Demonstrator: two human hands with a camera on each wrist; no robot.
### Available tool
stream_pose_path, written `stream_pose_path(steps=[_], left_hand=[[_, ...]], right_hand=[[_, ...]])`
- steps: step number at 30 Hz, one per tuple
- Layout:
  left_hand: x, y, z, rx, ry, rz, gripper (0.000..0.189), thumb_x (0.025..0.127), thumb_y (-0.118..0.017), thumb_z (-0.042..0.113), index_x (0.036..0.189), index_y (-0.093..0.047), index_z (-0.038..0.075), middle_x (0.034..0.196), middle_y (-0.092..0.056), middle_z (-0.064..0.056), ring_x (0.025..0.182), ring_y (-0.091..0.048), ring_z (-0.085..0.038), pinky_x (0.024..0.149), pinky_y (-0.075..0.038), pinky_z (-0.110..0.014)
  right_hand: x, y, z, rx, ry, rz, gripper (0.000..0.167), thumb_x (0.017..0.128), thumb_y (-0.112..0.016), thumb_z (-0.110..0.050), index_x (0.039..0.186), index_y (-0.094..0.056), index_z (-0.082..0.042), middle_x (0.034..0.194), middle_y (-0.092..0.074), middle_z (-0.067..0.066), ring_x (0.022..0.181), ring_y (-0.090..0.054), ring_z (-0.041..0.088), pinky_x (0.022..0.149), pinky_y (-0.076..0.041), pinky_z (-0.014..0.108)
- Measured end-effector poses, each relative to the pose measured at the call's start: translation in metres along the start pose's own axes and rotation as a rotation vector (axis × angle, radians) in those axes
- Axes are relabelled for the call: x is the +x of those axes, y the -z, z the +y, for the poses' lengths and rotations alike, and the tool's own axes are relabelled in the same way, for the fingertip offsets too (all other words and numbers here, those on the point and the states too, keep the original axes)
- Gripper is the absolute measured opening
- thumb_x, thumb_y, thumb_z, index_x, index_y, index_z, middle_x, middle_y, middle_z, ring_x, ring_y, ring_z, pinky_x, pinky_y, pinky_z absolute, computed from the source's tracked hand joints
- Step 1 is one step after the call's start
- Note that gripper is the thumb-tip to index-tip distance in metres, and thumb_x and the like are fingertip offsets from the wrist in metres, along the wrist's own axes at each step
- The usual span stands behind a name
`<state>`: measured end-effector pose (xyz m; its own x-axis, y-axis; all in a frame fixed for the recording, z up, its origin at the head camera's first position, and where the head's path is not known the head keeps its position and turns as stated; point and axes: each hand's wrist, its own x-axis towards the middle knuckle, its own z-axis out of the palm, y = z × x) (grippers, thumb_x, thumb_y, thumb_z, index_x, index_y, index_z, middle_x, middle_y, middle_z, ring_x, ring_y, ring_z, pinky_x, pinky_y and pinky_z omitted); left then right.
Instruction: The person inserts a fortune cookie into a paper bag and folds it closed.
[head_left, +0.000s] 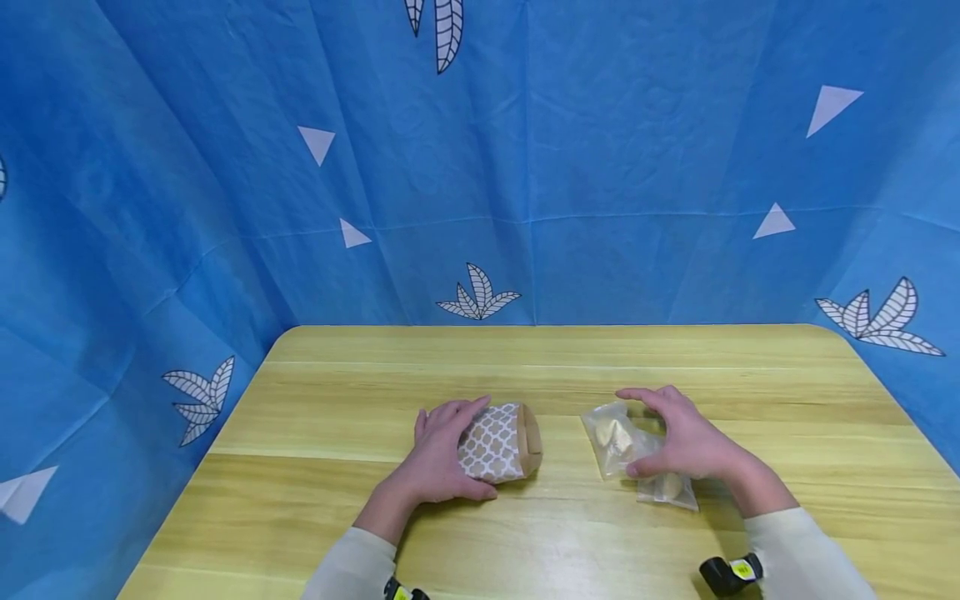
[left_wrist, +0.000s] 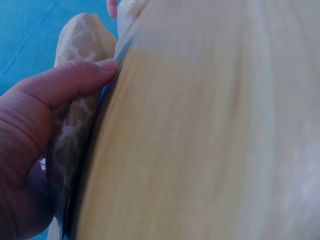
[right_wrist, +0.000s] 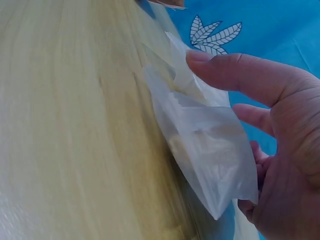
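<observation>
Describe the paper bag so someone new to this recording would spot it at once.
Start at the wooden table before the blue curtain. Just left of the table's middle, the person's left hand grips the paper bag. Its brown-and-white lattice print sets it apart from the plain, see-through packets at the right hand.

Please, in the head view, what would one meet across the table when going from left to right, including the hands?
Left hand, patterned paper bag, farther plastic packet, right hand.
</observation>
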<state>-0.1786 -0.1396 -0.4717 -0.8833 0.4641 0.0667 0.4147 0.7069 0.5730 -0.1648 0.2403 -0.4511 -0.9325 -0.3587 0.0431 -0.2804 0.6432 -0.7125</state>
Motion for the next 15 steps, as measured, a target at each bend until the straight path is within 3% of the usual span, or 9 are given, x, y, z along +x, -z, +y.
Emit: stream_pose_path(steps=[9,15], left_hand=[[0.0005,0.0,-0.0004,0.0,-0.004,0.003,0.125,0.051,-0.095,0.049,0.157,-0.031,0.031,0.146,-0.042,0.0,0.14,-0.029,-0.025,0.113,0.002,-0.064],[0.0004,-0.0002,-0.0007,0.006,0.004,-0.003,0.125,0.052,-0.095,0.05,0.157,-0.029,0.034,0.147,-0.041,0.0,0.139,-0.029,-0.025,0.113,0.002,-0.063]], right_hand=[[0.0017,-0.003,0.004,-0.028,-0.023,0.004,0.107,0.056,-0.097,-0.037,0.147,-0.046,-0.011,0.112,-0.046,0.013,0.101,-0.044,0.028,0.076,-0.046,0.041],[0.0023,-0.0042,0.0064,-0.045,-0.035,0.02,0.104,0.057,-0.096,-0.04,0.143,-0.048,-0.01,0.111,-0.047,0.013,0.1,-0.045,0.029,0.075,-0.046,0.041]])
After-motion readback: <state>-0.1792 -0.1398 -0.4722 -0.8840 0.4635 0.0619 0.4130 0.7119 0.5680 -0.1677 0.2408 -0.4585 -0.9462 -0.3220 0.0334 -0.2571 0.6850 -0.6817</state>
